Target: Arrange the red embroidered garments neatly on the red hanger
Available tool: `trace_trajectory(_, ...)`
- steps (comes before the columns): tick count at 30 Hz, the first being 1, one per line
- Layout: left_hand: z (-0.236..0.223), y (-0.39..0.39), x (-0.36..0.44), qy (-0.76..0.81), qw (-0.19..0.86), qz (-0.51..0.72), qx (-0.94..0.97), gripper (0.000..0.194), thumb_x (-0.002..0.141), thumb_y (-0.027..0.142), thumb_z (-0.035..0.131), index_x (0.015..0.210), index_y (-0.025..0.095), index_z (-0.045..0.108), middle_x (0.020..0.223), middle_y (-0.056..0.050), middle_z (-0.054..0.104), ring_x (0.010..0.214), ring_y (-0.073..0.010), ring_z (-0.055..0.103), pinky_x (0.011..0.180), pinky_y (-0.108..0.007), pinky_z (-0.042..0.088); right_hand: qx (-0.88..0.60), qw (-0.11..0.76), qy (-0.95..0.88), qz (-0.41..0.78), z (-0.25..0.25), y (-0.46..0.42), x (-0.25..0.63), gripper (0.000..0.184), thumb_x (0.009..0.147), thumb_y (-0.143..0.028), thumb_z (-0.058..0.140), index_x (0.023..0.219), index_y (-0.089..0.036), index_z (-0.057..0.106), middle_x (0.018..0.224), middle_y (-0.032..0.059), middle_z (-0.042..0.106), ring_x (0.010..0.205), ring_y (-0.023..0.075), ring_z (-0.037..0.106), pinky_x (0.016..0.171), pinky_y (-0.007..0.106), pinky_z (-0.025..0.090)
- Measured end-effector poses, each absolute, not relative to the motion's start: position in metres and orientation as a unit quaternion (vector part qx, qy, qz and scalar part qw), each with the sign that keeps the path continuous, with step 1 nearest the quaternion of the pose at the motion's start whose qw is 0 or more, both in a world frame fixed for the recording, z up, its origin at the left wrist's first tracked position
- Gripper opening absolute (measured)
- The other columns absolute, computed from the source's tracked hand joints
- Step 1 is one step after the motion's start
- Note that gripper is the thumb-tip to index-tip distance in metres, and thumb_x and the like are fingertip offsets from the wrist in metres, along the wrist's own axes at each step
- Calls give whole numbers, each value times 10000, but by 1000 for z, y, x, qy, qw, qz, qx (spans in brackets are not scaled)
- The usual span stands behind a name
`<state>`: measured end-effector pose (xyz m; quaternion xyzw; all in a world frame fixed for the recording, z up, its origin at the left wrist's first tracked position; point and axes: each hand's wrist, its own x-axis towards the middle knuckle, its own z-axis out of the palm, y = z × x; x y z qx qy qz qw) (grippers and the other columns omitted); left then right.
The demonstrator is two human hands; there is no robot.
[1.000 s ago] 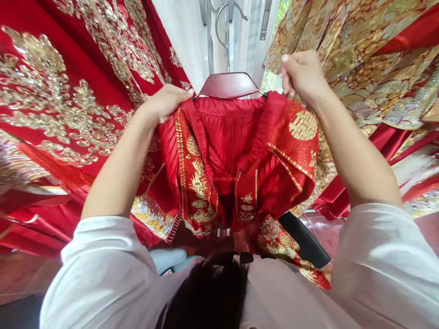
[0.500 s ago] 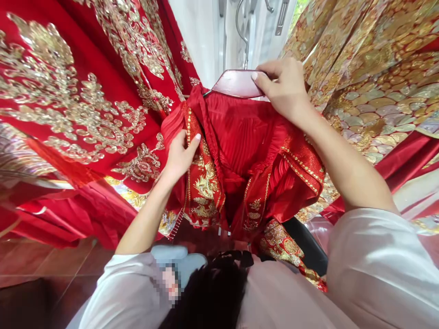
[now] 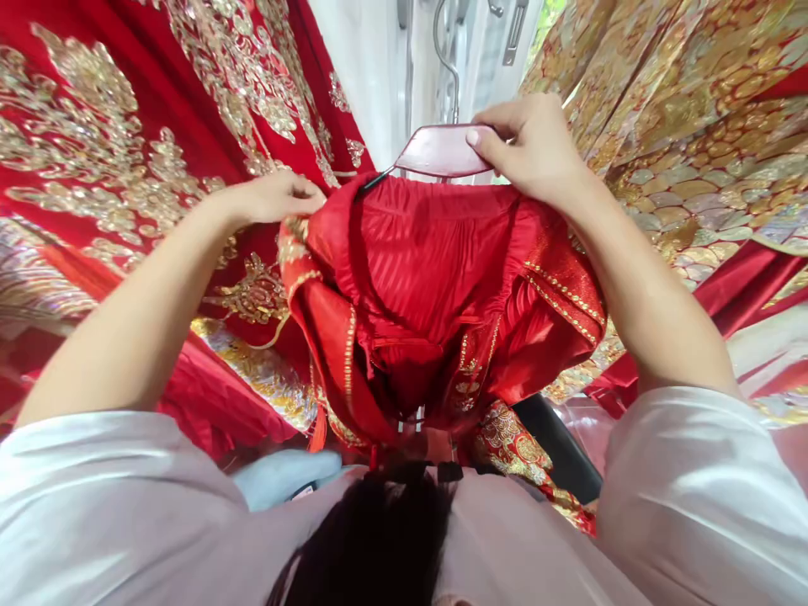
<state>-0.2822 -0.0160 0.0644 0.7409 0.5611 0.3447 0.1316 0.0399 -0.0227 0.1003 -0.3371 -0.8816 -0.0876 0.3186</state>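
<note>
A red pleated garment with gold embroidery hangs from a dark wooden hanger with a metal hook. My right hand is closed on the hanger's right shoulder, thumb on the wood. My left hand is pinched on the garment's upper left edge by the hanger's left end, lifting a fold of cloth. The hanger's clips are hidden under the fabric.
Red gowns with heavy gold embroidery hang close on the left. Gold brocade gowns hang close on the right. A white window frame stands behind the hanger. A black object and a pale blue slipper lie below.
My left hand rose from the embroidered panel to the garment's top left edge, pulling a fold up with it. My right hand stays on the hanger.
</note>
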Motion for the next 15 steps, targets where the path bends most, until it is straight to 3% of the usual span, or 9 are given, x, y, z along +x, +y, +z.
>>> trace_trajectory(3, 66, -27, -270, 537, 77, 263, 798, 292, 923, 219, 438, 923, 8, 639, 787, 12, 636, 733, -63, 514, 913, -343, 420, -365, 331, -860, -129, 97, -27, 50, 182, 850, -308, 476, 788, -180, 589, 739, 34, 586, 667, 156, 474, 659, 281, 319)
trace_trajectory(5, 68, -42, -263, 512, 14, 289, 809, 421, 961, 296, 322, 1000, 4, 622, 845, -6, 623, 796, -77, 532, 924, -371, 401, -395, 354, -835, -146, 92, -33, 65, 280, 853, -347, 492, 999, -162, 642, 924, 88, 650, 791, 208, 549, 764, 307, 365)
trace_trajectory(8, 61, -58, -253, 482, 4, 250, 840, 341, 899, 347, 498, 1013, 55, 632, 807, -10, 611, 759, -130, 553, 909, -370, 414, -422, 342, -827, -148, 80, -41, 90, 418, 817, -408, 554, 1132, -141, 614, 1030, 139, 644, 906, 276, 561, 850, 361, 374)
trace_trajectory(10, 51, -61, -249, 450, 5, 259, 855, 291, 849, 318, 582, 1029, 93, 622, 777, -11, 593, 730, -156, 551, 882, -337, 421, -414, 316, -848, -100, 72, -42, 105, 380, 795, -430, 583, 1075, -176, 619, 933, 100, 651, 853, 261, 555, 825, 354, 391)
trace_trajectory(12, 42, -61, -247, 436, -13, 288, 852, 247, 878, 293, 518, 1027, 121, 614, 734, -12, 556, 731, -165, 540, 860, -307, 411, -405, 324, -854, -37, 65, -40, 115, 279, 805, -478, 568, 886, -217, 620, 745, 38, 607, 757, 218, 527, 773, 319, 407)
trace_trajectory(15, 41, -56, -246, 460, -58, 307, 831, 287, 926, 314, 401, 860, 133, 614, 607, 9, 439, 650, -140, 472, 842, -293, 394, -419, 378, -826, 14, 59, -33, 119, 412, 814, -579, 521, 616, -219, 484, 558, 4, 454, 670, 180, 464, 697, 287, 403)
